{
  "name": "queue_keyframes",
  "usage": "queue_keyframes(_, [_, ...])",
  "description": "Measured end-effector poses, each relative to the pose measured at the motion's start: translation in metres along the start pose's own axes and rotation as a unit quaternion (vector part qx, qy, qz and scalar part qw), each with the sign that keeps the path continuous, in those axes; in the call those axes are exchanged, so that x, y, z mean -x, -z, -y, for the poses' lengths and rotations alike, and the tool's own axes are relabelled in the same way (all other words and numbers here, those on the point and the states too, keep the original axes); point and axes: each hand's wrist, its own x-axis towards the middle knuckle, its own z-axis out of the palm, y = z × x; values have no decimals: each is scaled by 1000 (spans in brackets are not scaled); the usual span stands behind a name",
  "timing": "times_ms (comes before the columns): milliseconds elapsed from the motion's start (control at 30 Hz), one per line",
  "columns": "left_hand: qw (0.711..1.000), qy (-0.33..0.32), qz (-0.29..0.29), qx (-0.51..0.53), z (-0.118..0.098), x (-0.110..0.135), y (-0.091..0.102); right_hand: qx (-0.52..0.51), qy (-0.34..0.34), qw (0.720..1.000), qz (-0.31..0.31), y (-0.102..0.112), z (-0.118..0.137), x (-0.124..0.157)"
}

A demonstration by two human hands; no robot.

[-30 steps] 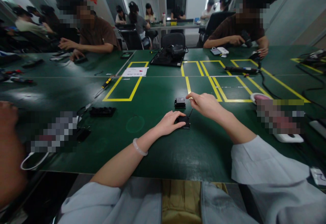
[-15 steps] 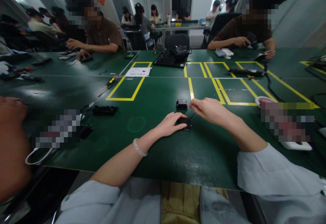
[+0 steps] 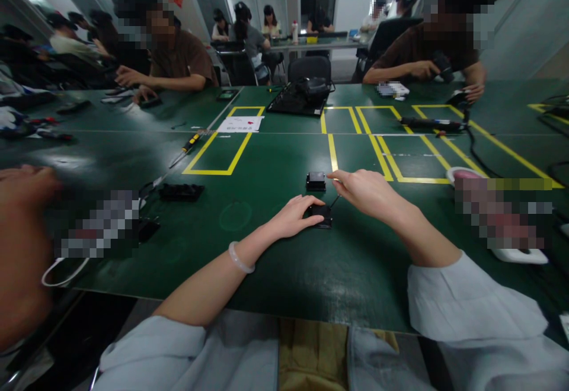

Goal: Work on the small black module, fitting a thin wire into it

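Observation:
My left hand [image 3: 294, 218] rests on the table with thumb and fingers closed about a small black box-like part [image 3: 322, 218], holding it against the surface. Its fingers hide the part's left side. Just to the right, my right hand [image 3: 362, 189] pinches a thin dark rod [image 3: 334, 202] that slants down to the part's upper right corner. What the rod's tip touches is too small to make out. My right index finger points out to the left, close to a second black block [image 3: 316, 181] standing behind the first part.
The green table [image 3: 267, 272] carries yellow tape outlines. At left lie a black ridged piece [image 3: 181, 192], a yellow-black screwdriver [image 3: 191, 143] and a blurred neighbour's arm [image 3: 24, 249]. A white-rimmed tray [image 3: 520, 255] is at right. A black flat panel [image 3: 296, 102] lies farther back; two co-workers sit opposite.
My right index finger has stretched out to the left, and the rod has turned slightly in the pinch. My left hand keeps its hold on the black part. The view has shifted a little.

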Motion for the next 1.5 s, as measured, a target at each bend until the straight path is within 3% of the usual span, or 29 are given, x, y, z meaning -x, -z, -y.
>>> queue_keyframes(300, [1000,3,3,3,0,0,1,-40,43,998,-7,2,0,5])
queue_keyframes(600, [1000,1,3,5,3,0,0,-66,-13,997,-44,-11,-8,-6])
queue_keyframes(1000, [1000,3,6,9,1,0,2,-113,66,991,-39,-7,-13,-1])
queue_keyframes(1300, [1000,7,3,4,4,1,0,-87,11,995,-36,-7,-11,-4])
queue_keyframes(1500, [1000,4,4,7,2,0,1,-74,23,996,-38,-7,-10,-4])
